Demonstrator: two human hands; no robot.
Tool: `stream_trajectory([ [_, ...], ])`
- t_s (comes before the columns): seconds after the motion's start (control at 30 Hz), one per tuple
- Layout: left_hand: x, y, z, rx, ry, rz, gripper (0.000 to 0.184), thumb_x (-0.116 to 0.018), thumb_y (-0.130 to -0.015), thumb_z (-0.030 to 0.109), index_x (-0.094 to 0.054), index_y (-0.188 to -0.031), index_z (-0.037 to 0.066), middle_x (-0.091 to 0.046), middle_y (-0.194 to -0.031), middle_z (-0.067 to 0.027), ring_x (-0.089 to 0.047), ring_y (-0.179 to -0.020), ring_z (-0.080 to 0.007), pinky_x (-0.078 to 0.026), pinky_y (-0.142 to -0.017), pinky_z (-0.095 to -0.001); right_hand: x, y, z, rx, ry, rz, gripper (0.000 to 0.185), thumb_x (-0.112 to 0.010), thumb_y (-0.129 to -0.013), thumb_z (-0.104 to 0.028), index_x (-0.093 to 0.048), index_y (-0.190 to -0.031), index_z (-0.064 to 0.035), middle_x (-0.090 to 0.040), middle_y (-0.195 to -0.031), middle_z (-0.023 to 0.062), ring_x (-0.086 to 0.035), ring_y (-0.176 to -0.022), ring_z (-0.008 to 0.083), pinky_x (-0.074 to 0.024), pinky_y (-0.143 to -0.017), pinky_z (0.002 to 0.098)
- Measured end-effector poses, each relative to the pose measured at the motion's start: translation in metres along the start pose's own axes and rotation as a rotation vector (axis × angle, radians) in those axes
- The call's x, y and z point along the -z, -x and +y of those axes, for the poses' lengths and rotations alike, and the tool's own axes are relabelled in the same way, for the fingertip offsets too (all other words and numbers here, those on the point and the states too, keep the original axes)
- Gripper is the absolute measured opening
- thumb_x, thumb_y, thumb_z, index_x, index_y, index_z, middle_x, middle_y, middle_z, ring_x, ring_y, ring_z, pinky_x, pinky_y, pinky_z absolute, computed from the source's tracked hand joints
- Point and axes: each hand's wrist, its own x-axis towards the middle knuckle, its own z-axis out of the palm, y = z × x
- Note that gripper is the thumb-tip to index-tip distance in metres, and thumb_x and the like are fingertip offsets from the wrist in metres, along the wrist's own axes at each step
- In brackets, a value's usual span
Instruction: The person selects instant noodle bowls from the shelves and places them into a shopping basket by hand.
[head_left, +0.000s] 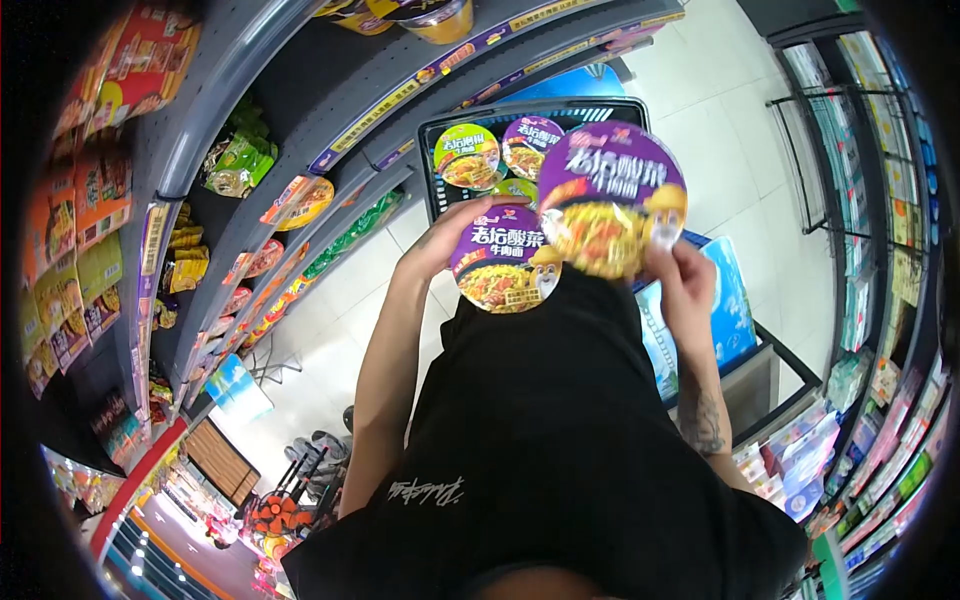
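Two purple-lidded noodle bowls are held up in front of my body. My left hand (pixel 445 240) grips the lower, smaller-looking bowl (pixel 500 275) at its left side. In my right hand (pixel 683 290) is the other bowl (pixel 615 180), nearer the camera and higher, gripped at its lower right edge; its lid overlaps the view of the basket. Beyond them a dark basket (pixel 428 180) holds several bowls, among them a green-lidded one (pixel 467 155) and a purple-lidded one (pixel 530 145). Part of the basket is hidden behind the bowls and hands.
Shelves (pixel 400 90) with packaged noodles run along the left. On the right stand a wire rack (pixel 800 150) and shelves of small packets. A blue-panelled box (pixel 735 300) is beside my right arm. Pale floor tiles (pixel 700 110) show beyond the basket.
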Motion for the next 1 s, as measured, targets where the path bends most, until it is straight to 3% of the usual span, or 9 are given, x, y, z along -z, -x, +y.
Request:
stream_trajectory([
  [0.13, -0.004, 0.005, -0.009, -0.070, 0.083, 0.207, 0.054, -0.056, -0.100, 0.045, -0.060, -0.129, -0.001, -0.070, -0.114, -0.0109, -0.069, -0.096, -0.0138, -0.057, -0.086, -0.0283, -0.031, 0.032, -0.044, -0.095, -0.144, -0.293, 0.024, -0.059, -0.102, -0.016, -0.068, -0.100, 0.0064, -0.071, -0.085, 0.0068, -0.067, -0.074, 0.0096, -0.0539, -0.066, 0.0241],
  [0.27, 0.014, 0.008, -0.014, 0.190, 0.444, 0.105, 0.050, -0.062, -0.097, 0.046, -0.066, -0.119, 0.002, -0.073, -0.106, -0.0097, -0.072, -0.085, -0.0142, -0.060, -0.076, -0.0257, -0.068, 0.026, -0.020, -0.170, -0.118, -0.423, 0.027, -0.063, -0.101, -0.021, -0.069, -0.096, 0.0049, -0.070, -0.078, 0.0034, -0.063, -0.071, 0.0057, -0.0497, -0.065, 0.0221],
  [0.37, -0.002, 0.031, 0.000, 0.012, 0.322, -0.034, 0.040, -0.060, -0.099, 0.024, -0.060, -0.129, -0.002, -0.070, -0.119, -0.0135, -0.069, -0.104, -0.0180, -0.055, -0.094, -0.0290, -0.074, 0.024, -0.020, -0.213, 0.014, -0.521, 0.030, -0.063, -0.101, -0.023, -0.070, -0.090, 0.0040, -0.069, -0.075, 0.0036, -0.060, -0.072, 0.0041, -0.0477, -0.065, 0.0229],
  [0.43, -0.005, 0.043, -0.001, -0.047, 0.305, 0.013, 0.038, -0.060, -0.099, 0.024, -0.061, -0.127, -0.002, -0.070, -0.119, -0.0130, -0.069, -0.104, -0.0178, -0.054, -0.094, -0.0288, -0.071, 0.019, -0.025, -0.150, 0.081, -0.625, 0.039, -0.061, -0.102, -0.028, -0.069, -0.080, 0.0030, -0.068, -0.072, 0.0053, -0.061, -0.070, 0.0060, -0.0484, -0.065, 0.0243],
  [0.6, -0.035, 0.068, 0.000, -0.294, 0.184, 0.206, 0.032, -0.063, -0.097, 0.020, -0.068, -0.120, -0.002, -0.071, -0.116, -0.0108, -0.069, -0.104, -0.0168, -0.053, -0.093, -0.0279, -0.057, -0.051, 0.028, -0.240, -0.139, -0.491, 0.054, -0.052, -0.105, -0.038, -0.064, -0.073, 0.0043, -0.067, -0.068, 0.0113, -0.068, -0.066, 0.0195, -0.0531, -0.065, 0.0285],
  [0.63, -0.018, 0.061, 0.001, -0.154, 0.207, 0.077, 0.030, -0.063, -0.097, 0.018, -0.069, -0.117, -0.004, -0.072, -0.114, -0.0113, -0.069, -0.103, -0.0156, -0.053, -0.093, -0.0264, -0.056, -0.080, 0.058, -0.304, -0.082, -0.417, 0.054, -0.052, -0.104, -0.041, -0.065, -0.077, 0.0040, -0.067, -0.070, 0.0120, -0.069, -0.065, 0.0192, -0.0534, -0.061, 0.0295],
  [0.77, 0.006, 0.054, -0.019, -0.153, 0.141, 0.069, 0.036, -0.058, -0.095, 0.019, -0.065, -0.121, -0.006, -0.069, -0.118, -0.0194, -0.071, -0.104, -0.0223, -0.057, -0.092, -0.0325, -0.063, -0.158, 0.175, -0.437, 0.082, -0.130, 0.053, -0.057, -0.099, -0.046, -0.062, -0.103, 0.0059, -0.069, -0.084, 0.0150, -0.069, -0.064, 0.0216, -0.0553, -0.054, 0.0332],
  [0.83, 0.010, 0.058, -0.023, -0.182, 0.100, 0.059, 0.036, -0.058, -0.095, 0.019, -0.065, -0.120, -0.006, -0.068, -0.120, -0.0204, -0.071, -0.105, -0.0229, -0.057, -0.092, -0.0326, -0.063, -0.182, 0.206, -0.678, 0.029, -0.121, 0.061, -0.061, -0.096, -0.053, -0.052, -0.114, 0.0046, -0.066, -0.101, 0.0187, -0.071, -0.079, 0.0265, -0.0583, -0.068, 0.0384],
  [1.0, 0.011, 0.064, -0.029, -0.515, -0.030, -0.004, 0.036, -0.058, -0.095, 0.019, -0.065, -0.119, -0.006, -0.065, -0.126, -0.0228, -0.070, -0.106, -0.0243, -0.057, -0.093, -0.0328, -0.067, -0.214, 0.285, -0.557, -0.161, -0.136, 0.048, -0.057, -0.100, -0.042, -0.051, -0.114, 0.0035, -0.066, -0.097, 0.0163, -0.070, -0.081, 0.0257, -0.0615, -0.072, 0.0407],
])
